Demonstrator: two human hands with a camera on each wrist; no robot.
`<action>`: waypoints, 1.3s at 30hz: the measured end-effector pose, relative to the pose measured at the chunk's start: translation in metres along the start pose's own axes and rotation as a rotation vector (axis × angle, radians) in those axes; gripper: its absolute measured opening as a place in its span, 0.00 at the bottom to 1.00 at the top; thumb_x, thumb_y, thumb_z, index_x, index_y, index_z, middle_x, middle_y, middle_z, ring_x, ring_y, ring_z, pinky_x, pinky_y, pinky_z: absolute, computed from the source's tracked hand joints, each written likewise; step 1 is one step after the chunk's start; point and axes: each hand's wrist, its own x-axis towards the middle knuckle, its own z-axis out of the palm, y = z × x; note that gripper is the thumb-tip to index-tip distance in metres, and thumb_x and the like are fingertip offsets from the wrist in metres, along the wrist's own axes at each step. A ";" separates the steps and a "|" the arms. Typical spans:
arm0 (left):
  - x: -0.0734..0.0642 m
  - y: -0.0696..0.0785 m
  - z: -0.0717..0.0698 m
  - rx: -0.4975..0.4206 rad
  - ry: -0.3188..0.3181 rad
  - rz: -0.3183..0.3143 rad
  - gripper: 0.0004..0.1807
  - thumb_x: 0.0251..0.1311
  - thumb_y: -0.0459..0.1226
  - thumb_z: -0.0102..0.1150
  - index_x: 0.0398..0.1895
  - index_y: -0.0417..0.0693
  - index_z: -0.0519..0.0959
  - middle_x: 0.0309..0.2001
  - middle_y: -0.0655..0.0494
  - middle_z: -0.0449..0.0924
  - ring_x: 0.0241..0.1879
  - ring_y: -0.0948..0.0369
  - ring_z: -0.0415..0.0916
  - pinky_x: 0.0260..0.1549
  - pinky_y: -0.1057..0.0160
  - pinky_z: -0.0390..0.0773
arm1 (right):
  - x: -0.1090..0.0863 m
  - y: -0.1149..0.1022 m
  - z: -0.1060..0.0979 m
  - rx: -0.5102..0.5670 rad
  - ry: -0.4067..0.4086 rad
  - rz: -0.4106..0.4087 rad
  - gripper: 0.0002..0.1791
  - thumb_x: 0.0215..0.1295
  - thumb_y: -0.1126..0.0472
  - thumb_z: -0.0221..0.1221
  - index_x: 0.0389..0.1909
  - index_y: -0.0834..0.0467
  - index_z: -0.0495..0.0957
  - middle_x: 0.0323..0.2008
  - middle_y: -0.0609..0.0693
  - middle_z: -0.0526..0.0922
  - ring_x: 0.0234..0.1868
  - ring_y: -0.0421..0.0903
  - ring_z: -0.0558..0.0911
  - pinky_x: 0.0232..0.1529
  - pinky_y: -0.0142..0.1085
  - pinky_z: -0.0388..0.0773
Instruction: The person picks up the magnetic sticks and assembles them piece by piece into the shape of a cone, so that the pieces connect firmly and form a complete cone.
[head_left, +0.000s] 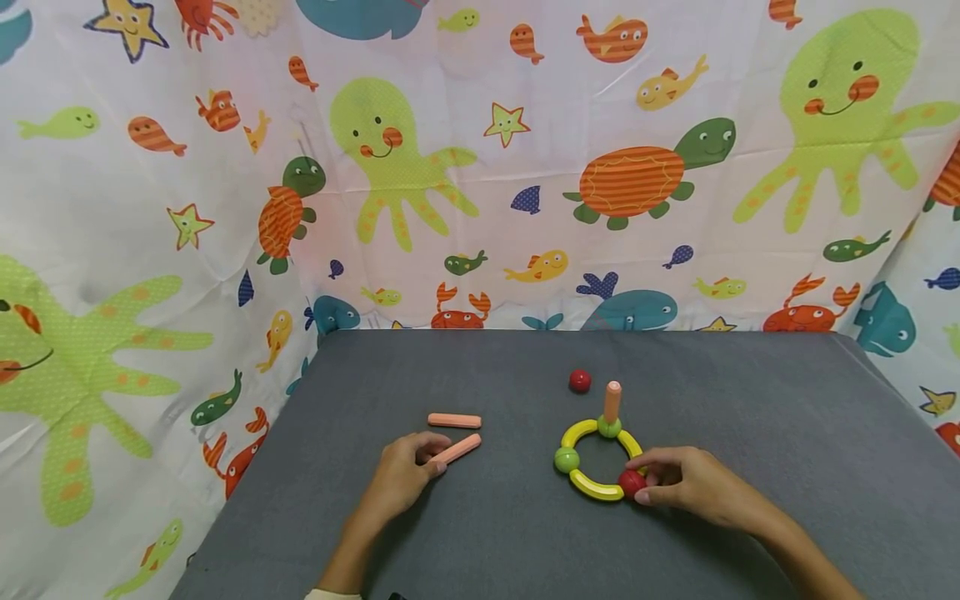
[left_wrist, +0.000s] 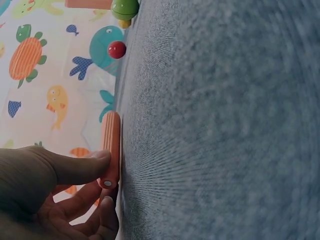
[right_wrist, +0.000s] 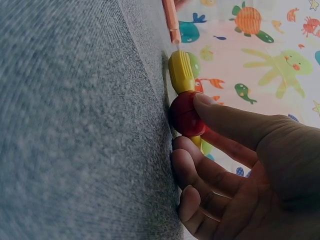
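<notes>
My left hand (head_left: 403, 468) pinches one end of an orange ridged stick (head_left: 461, 447) between thumb and fingers; in the left wrist view the stick (left_wrist: 111, 137) lies close along the table surface. Just beyond it is a second orange stick (head_left: 453, 420). To the right lies a ring of yellow curved rods (head_left: 596, 487) joined by two green balls (head_left: 566, 459) and a red ball (head_left: 631, 482). My right hand (head_left: 697, 490) grips that red ball with thumb and fingers. Another orange stick (head_left: 612, 402) stands upright from the ring's far green ball (head_left: 609, 428).
A loose red ball (head_left: 580, 381) sits behind the ring, left of the upright stick. The grey cloth-covered table (head_left: 510, 542) meets a curtain (head_left: 480, 208) printed with sea animals at the back and along both sides.
</notes>
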 end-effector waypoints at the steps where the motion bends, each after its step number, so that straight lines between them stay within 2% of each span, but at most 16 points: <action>1: 0.000 0.000 0.000 -0.001 0.007 0.001 0.15 0.67 0.30 0.70 0.56 0.45 0.87 0.46 0.54 0.88 0.41 0.60 0.80 0.44 0.55 0.82 | 0.000 0.000 0.000 0.000 0.001 0.000 0.21 0.67 0.56 0.72 0.57 0.61 0.84 0.36 0.50 0.82 0.33 0.38 0.78 0.31 0.31 0.75; 6: -0.002 0.003 0.003 -0.015 0.047 0.030 0.15 0.65 0.28 0.70 0.54 0.48 0.87 0.44 0.54 0.88 0.42 0.60 0.82 0.44 0.55 0.81 | 0.000 0.001 0.000 -0.002 0.003 0.004 0.21 0.67 0.56 0.72 0.57 0.60 0.84 0.36 0.49 0.82 0.33 0.38 0.78 0.31 0.31 0.74; 13: 0.000 0.015 0.011 -0.018 0.025 0.040 0.13 0.70 0.33 0.67 0.56 0.44 0.86 0.42 0.53 0.87 0.38 0.60 0.80 0.41 0.55 0.81 | 0.000 0.002 0.001 0.000 0.013 -0.013 0.20 0.66 0.56 0.73 0.56 0.59 0.85 0.34 0.48 0.82 0.32 0.37 0.78 0.30 0.30 0.73; 17: 0.003 0.021 0.018 -0.020 0.032 0.061 0.13 0.72 0.30 0.64 0.56 0.43 0.86 0.45 0.51 0.84 0.43 0.56 0.78 0.45 0.52 0.79 | 0.000 0.002 0.002 0.006 0.014 -0.018 0.20 0.66 0.56 0.73 0.56 0.59 0.85 0.34 0.48 0.82 0.32 0.36 0.78 0.30 0.30 0.73; 24: 0.009 0.026 0.031 -0.023 0.071 0.139 0.16 0.70 0.24 0.60 0.56 0.42 0.86 0.54 0.49 0.83 0.54 0.50 0.79 0.54 0.46 0.77 | -0.001 0.001 0.002 0.002 0.029 -0.025 0.20 0.66 0.55 0.73 0.55 0.59 0.86 0.34 0.48 0.82 0.32 0.36 0.78 0.31 0.30 0.73; 31: 0.010 0.036 0.038 0.000 0.045 0.127 0.16 0.72 0.27 0.60 0.60 0.37 0.79 0.49 0.49 0.83 0.47 0.56 0.79 0.49 0.52 0.79 | 0.000 0.000 0.001 0.004 0.010 0.013 0.20 0.67 0.56 0.72 0.56 0.60 0.85 0.34 0.49 0.81 0.33 0.38 0.78 0.31 0.30 0.73; 39: 0.017 0.050 0.045 -0.051 0.004 0.137 0.18 0.69 0.30 0.67 0.60 0.36 0.79 0.46 0.50 0.83 0.42 0.59 0.79 0.44 0.58 0.79 | -0.001 0.000 0.001 0.007 0.014 0.014 0.20 0.67 0.56 0.73 0.56 0.59 0.85 0.34 0.49 0.82 0.33 0.38 0.78 0.31 0.30 0.73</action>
